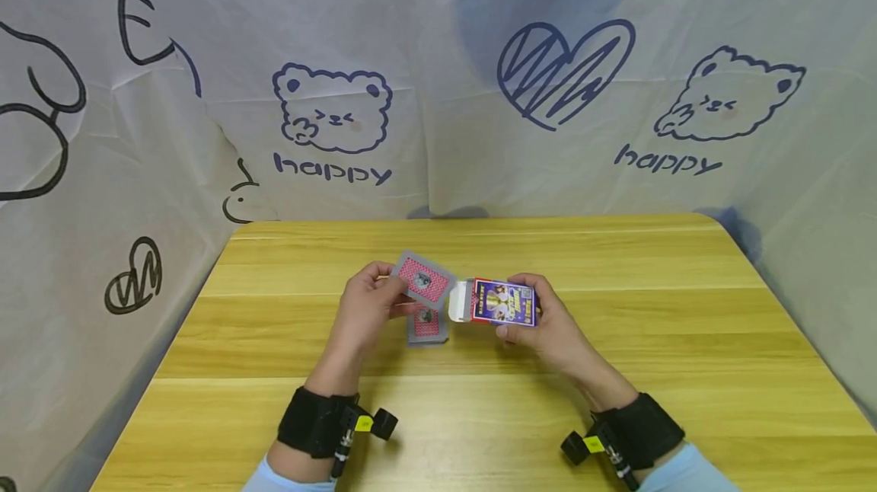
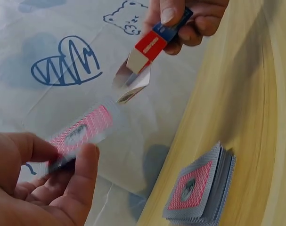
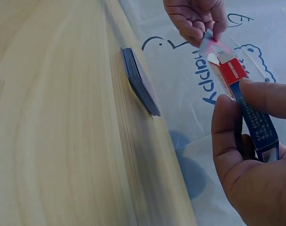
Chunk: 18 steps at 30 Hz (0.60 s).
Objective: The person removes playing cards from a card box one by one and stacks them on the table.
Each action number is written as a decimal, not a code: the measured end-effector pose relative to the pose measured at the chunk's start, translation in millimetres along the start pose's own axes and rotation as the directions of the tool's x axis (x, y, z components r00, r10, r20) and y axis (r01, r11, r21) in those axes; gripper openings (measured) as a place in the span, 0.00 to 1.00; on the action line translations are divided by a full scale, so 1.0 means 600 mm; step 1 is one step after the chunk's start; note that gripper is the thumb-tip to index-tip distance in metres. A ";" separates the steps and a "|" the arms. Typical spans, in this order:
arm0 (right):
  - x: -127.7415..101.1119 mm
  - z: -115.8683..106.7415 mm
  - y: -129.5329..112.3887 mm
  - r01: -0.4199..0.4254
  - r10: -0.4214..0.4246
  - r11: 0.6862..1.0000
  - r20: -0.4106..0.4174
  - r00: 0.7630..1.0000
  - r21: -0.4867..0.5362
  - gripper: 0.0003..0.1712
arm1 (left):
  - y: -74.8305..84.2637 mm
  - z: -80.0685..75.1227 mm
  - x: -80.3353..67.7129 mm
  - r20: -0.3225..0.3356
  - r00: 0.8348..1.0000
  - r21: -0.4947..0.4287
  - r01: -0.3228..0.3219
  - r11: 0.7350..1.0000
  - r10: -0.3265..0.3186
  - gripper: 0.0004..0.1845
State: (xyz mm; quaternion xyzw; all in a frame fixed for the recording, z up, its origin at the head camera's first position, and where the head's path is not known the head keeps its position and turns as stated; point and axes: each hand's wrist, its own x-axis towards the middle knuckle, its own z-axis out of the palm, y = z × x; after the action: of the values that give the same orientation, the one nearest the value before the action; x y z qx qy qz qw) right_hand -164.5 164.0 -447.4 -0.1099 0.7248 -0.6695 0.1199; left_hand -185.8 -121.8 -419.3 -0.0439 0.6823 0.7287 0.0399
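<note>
My left hand (image 1: pixel 370 301) pinches a red-backed playing card (image 1: pixel 426 280) between thumb and fingers; whether more than one card is in that grip I cannot tell. Its right corner is close to the open end of a card box (image 1: pixel 505 302). My right hand (image 1: pixel 548 324) grips this blue and red box, thumb on the near side and fingers behind. The box's white flap (image 1: pixel 460 301) is folded out to the left. Below the held card, a stack of playing cards (image 2: pixel 192 188) lies on the table, backs up, partly hidden in the head view.
The wooden table (image 1: pixel 274 416) ends at a white cloth wall (image 1: pixel 438 96) with bear and heart drawings. Black straps (image 1: pixel 315 423) with small cameras sit on both wrists.
</note>
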 end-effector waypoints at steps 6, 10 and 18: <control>0.001 0.000 0.001 -0.001 0.001 1.000 0.004 1.000 -0.003 0.45 | -0.006 -0.008 0.008 -0.059 0.998 0.063 -0.026 0.998 0.030 0.13; 0.001 -0.001 0.002 -0.004 0.004 1.000 0.005 1.000 -0.003 0.46 | -0.014 -0.012 0.012 -0.059 0.998 0.109 -0.006 0.994 0.013 0.20; 0.002 -0.001 0.003 -0.009 0.009 1.000 0.010 1.000 0.007 0.45 | -0.024 -0.015 0.017 -0.089 0.996 0.195 0.040 0.980 -0.023 0.15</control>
State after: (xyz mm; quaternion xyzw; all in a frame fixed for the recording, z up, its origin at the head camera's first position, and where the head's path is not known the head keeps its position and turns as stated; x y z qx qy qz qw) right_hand -165.7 164.3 -449.1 -0.1094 0.7224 -0.6709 0.1267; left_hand -194.4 -129.9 -435.3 -0.0819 0.7512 0.6544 0.0263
